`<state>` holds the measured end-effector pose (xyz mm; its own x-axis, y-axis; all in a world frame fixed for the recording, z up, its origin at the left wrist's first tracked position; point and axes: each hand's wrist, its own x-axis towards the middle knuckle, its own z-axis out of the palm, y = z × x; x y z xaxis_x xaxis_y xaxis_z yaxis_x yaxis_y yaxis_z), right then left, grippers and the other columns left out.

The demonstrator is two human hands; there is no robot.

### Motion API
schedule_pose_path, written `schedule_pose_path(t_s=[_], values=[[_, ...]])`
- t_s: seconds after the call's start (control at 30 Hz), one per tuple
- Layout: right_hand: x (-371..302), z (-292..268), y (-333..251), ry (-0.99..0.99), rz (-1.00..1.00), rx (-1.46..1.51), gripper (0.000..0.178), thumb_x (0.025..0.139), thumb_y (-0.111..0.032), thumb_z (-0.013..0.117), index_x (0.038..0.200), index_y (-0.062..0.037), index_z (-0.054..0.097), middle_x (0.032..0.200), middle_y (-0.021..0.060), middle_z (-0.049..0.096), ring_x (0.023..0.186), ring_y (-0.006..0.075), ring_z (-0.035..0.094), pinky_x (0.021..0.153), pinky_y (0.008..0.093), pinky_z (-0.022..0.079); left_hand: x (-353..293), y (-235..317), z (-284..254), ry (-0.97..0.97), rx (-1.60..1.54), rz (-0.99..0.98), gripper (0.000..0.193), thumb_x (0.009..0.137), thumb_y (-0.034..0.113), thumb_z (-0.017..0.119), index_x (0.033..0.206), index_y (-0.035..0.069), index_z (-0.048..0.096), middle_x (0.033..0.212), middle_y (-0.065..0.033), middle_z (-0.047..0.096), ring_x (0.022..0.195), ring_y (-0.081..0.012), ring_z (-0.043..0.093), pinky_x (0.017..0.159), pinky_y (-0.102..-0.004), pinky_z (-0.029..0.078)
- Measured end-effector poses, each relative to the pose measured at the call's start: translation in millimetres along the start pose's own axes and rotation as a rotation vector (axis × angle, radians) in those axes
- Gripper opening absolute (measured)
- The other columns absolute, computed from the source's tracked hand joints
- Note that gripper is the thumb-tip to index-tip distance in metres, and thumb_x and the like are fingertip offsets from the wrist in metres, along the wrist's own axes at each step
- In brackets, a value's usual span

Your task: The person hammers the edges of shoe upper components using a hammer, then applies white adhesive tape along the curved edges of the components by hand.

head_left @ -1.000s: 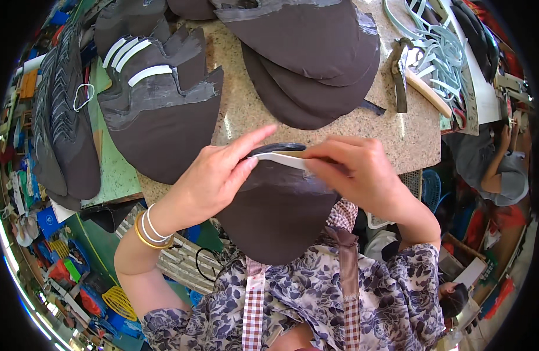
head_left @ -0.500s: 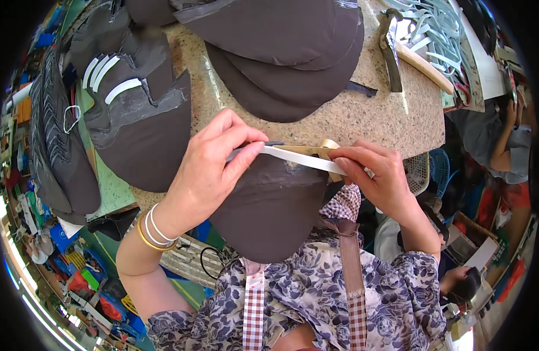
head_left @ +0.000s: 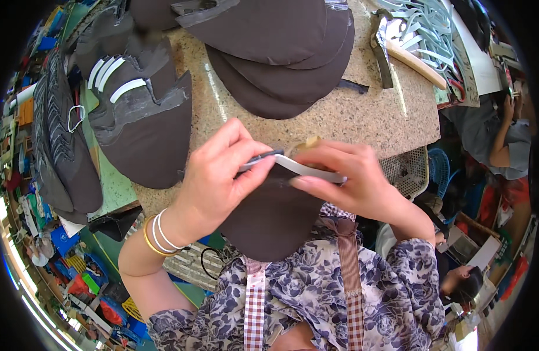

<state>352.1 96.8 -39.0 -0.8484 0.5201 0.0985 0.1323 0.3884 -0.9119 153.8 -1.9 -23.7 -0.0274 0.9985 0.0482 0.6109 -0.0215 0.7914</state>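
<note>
A dark brown, round-ended fabric piece hangs in front of me, its upper edge at the table's front. My left hand pinches the left end of a narrow white strip together with a dark edge at the top of this piece. Slightly blurred, my right hand has the strip between thumb and fingers, and the strip's right end shows by the palm. Behind the right fingers a small beige band sticks up; the rest of it is hidden.
Similar brown pieces lie stacked on the speckled stone table. More pieces lie left, one bearing short white strips. A hammer-like tool with a wooden handle rests near tangled pale-blue strips. Another person sits at right.
My right hand has slid left along the white strip, closer to my left hand. The strip now bends upward near the left fingertips. The left hand keeps its pinch.
</note>
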Motion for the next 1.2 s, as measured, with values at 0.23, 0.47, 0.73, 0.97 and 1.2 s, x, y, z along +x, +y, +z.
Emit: schedule_pose_path(t_s=[0.23, 0.47, 0.73, 0.97, 1.2], values=[[25.9, 4.3, -8.4, 0.099, -0.043, -0.037, 0.007, 0.077, -0.004, 0.067, 0.074, -0.0013, 0.062, 0.070, 0.0086, 0.063, 0.056, 0.0192, 0.061, 0.051, 0.0282, 0.047, -9.7, 8.0, -29.4, 0.187, 0.403, 0.211, 0.022, 0.070, 0.002, 0.072, 0.089, 0.001, 0.062, 0.078, -0.0078, 0.051, 0.065, -0.0230, 0.056, 0.057, -0.0342, 0.047], [-26.5, -81.1, 3.5, 0.627, 0.020, 0.061, 0.010, 0.076, -0.003, 0.060, 0.077, 0.0064, 0.063, 0.123, 0.0258, 0.056, 0.059, 0.0064, 0.056, 0.050, 0.0156, 0.040, 70.9, -63.1, -139.4, 0.466, 0.564, 0.173, 0.022, 0.085, 0.012, 0.064, 0.104, 0.000, 0.067, 0.094, -0.0128, 0.061, 0.084, -0.0327, 0.060, 0.078, -0.0357, 0.047], [-63.1, -88.9, -13.4, 0.647, -0.191, 0.555, 0.019, 0.084, -0.005, 0.051, 0.066, -0.0028, 0.046, 0.071, 0.0152, 0.059, 0.039, 0.0108, 0.049, 0.043, 0.0212, 0.038, 166.5, -88.3, -72.3, 0.347, 0.664, 0.168, 0.029, 0.080, 0.019, 0.071, 0.101, 0.002, 0.062, 0.107, -0.0164, 0.062, 0.108, -0.0331, 0.052, 0.089, -0.0413, 0.045], [-40.6, -80.1, -10.6, 0.586, 0.142, 0.367, 0.020, 0.095, -0.004, 0.052, 0.108, 0.0070, 0.063, 0.069, 0.0071, 0.061, 0.050, 0.0075, 0.051, 0.044, 0.0191, 0.037, 93.1, 20.0, -90.8, 0.311, -0.293, 0.153, 0.047, 0.082, -0.008, 0.059, 0.126, 0.001, 0.044, 0.103, -0.0092, 0.064, 0.096, -0.0159, 0.063, 0.084, -0.0264, 0.050], [11.6, -40.3, -38.1, 0.081, 0.018, 0.043, 0.009, 0.085, -0.002, 0.063, 0.091, 0.0026, 0.068, 0.066, 0.0068, 0.066, 0.047, 0.0096, 0.057, 0.045, 0.0208, 0.045, -5.3, -0.9, -29.7, -0.034, -0.248, -0.099, 0.053, 0.081, -0.003, 0.066, 0.128, 0.006, 0.044, 0.085, -0.0079, 0.069, 0.079, -0.0092, 0.062, 0.069, -0.0250, 0.049]])
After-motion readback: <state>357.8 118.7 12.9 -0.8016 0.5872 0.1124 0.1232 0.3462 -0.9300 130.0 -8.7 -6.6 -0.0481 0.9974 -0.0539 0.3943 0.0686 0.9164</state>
